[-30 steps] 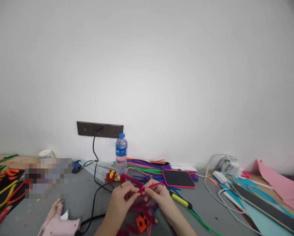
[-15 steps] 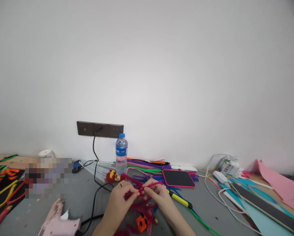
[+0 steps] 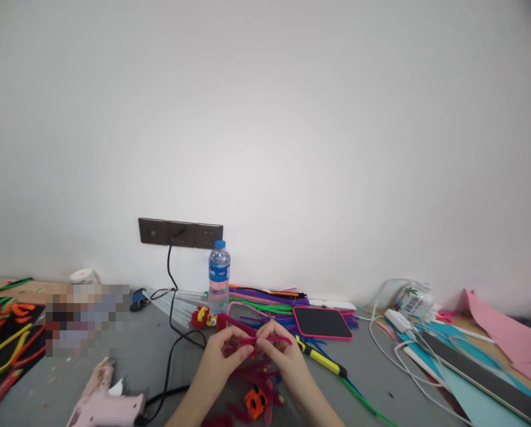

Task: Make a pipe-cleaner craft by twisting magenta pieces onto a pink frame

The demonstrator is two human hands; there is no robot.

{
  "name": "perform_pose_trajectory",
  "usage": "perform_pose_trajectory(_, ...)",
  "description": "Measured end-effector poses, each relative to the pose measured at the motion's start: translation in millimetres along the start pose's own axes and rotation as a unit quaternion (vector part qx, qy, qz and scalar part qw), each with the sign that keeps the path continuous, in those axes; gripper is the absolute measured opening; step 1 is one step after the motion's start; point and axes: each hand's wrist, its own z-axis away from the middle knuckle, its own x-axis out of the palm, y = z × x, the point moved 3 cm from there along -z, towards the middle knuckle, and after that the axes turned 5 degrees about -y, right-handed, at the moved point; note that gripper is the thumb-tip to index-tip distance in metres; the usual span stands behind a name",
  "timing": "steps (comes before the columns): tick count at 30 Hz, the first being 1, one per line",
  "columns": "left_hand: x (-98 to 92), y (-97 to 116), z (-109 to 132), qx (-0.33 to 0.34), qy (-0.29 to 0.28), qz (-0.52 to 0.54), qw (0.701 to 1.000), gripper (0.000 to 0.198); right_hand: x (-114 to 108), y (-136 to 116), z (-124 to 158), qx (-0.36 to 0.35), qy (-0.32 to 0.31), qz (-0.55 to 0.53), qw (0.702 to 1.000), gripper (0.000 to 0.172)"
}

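Note:
Both of my hands meet above the grey table, pinching a dark pink pipe cleaner (image 3: 280,340). My left hand (image 3: 224,351) has thumb and index finger closed on it; my right hand (image 3: 278,350) grips it just beside, with one end sticking out over the right fingers. Below and between the wrists lie more crimson pipe cleaner pieces and an orange piece with black marks (image 3: 255,403). Just beyond my left hand sits a small red and yellow fuzzy figure (image 3: 202,318). A yellow utility knife (image 3: 324,360) lies right of my right hand.
A water bottle (image 3: 220,277) stands near the wall. A phone with a pink edge (image 3: 323,322) lies by bundled pipe cleaners (image 3: 265,298). A pink glue gun (image 3: 108,403) with a black cord is at front left. White cables (image 3: 408,362) and coloured paper (image 3: 483,379) cover the right.
My fingertips have drawn closer together on the pipe cleaner, and its free end has shifted slightly at my right hand. The things on the table have stayed put.

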Motion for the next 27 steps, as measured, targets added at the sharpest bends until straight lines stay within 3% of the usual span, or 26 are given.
perform_pose_trajectory(6, -1.0, -8, -1, -0.053, 0.04, 0.097, 0.993, 0.04, 5, 8, 2, -0.008, -0.032, 0.034, 0.999, 0.028)
perform_pose_trajectory(14, 5.0, -11, 0, -0.1, 0.037, 0.086, 0.991, 0.053, 6, 6, 5, -0.07, -0.004, 0.116, 0.991, 0.021)
perform_pose_trajectory(22, 7.1, -18, -1, -0.11, 0.039, 0.17, 0.979, 0.05, 6, -4, 9, -0.168, -0.012, 0.256, 0.952, 0.007)
perform_pose_trajectory(27, -1.5, -21, -3, -0.097, 0.027, 0.15, 0.984, 0.045, 2, -4, 7, -0.111, 0.005, 0.24, 0.964, 0.009)
